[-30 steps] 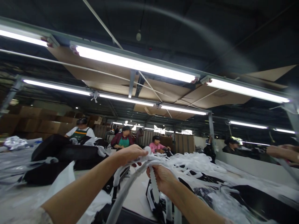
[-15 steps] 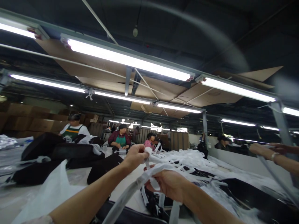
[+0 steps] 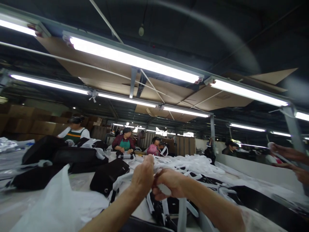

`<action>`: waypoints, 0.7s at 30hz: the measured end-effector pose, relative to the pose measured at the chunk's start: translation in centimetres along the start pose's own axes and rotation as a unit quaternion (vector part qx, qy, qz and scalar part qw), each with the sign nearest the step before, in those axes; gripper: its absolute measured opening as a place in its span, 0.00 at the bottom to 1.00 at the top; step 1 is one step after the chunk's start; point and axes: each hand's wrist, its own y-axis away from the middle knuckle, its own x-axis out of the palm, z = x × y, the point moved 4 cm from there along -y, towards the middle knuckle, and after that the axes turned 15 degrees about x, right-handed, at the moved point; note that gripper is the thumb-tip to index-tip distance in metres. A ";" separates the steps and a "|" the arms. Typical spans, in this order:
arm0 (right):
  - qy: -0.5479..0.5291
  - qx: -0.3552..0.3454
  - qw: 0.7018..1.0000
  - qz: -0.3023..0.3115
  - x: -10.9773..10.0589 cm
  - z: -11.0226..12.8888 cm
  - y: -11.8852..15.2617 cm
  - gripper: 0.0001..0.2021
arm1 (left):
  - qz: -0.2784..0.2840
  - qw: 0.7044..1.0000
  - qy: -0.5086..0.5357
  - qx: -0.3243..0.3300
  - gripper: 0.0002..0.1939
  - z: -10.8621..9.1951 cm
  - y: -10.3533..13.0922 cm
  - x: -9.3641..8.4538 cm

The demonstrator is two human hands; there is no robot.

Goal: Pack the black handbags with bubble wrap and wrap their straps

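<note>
Near the middle of the head view, my left hand (image 3: 143, 174) is closed with its back toward me, and what its fingers hold is hidden. Right beside it, my right hand (image 3: 169, 183) is wrapped round a white strip, whose rounded white end (image 3: 164, 189) shows below the fingers. White wrapped straps (image 3: 182, 214) hang over black material under my right hand. A black case (image 3: 109, 175) lies on the table left of my hands.
White strips (image 3: 193, 161) are heaped beyond my hands. Black cases (image 3: 74, 158) and a white sheet (image 3: 60, 199) lie at left. People (image 3: 124, 143) sit across the table. At far right another person's hands (image 3: 289, 158) hold a strip.
My left hand has turned and come closer, against my right hand. The long white strap that crossed my forearms has swung away to the left, behind my left hand.
</note>
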 end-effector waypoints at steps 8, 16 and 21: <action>0.082 -0.233 0.962 -0.118 1.0 3.2 4.9 0.20 | -0.075 0.989 0.099 0.082 0.09 2.0 -1.8 -1.4; 0.096 -0.308 0.941 -0.104 0.9 3.8 4.4 0.18 | -0.157 0.954 0.246 0.068 0.09 3.1 -1.2 -1.1; 0.006 -0.282 0.946 -0.161 0.4 3.7 3.7 0.26 | -0.187 0.933 0.304 0.042 0.13 2.6 -1.4 -0.7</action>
